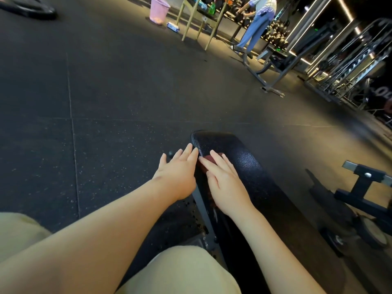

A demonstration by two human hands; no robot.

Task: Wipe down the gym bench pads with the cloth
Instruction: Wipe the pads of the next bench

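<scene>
While atop cloth (208,159), right hand (226,184) flat.

Before me the bench pad (244,162), cloth (209,159) on it under my right hand (227,183), left hand (180,175) at its left edge, perhaps touching.

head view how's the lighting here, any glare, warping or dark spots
Head view: warm light comes from the bright strip lights at upper right, leaving the black speckled rubber floor at left dim; a soft sheen on the black textured bench pad; the wide lens tilts the far metal racks; the dark red cloth under the right hand sits in shadow.
</scene>
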